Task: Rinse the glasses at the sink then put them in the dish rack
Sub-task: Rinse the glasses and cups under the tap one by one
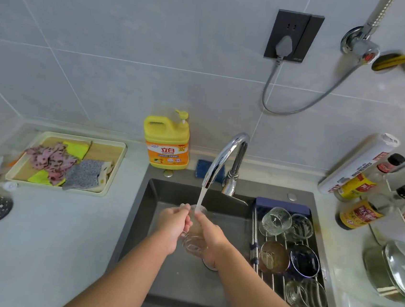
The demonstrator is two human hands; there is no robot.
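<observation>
- Both hands are gripping one clear glass (pixel 194 237) over the dark sink (pixel 151 198): the left hand (pixel 172 225) is wrapping its left side, the right hand (pixel 209 236) is closing round its right side and base.
- The faucet (pixel 229 153) is running, and the stream is falling into the tilted mouth of the glass.
- The dish rack (pixel 254 236) is sitting across the right side of the sink, already carrying several glasses and small bowls.
- I am judging the wet glass to be slippery; a loosening grip could be dropping it onto the sink floor, where it may chip or break.
- The rack is looking crowded, so setting this one down could be knocking it against a ribbed glass (pixel 276 221) already there.
- The yellow detergent jug (pixel 166 144) is bearing the characters 立白; its smaller print is too fine to read.
- The bottles (pixel 359 195) on the right counter are carrying red and yellow labels I cannot make out.
</observation>
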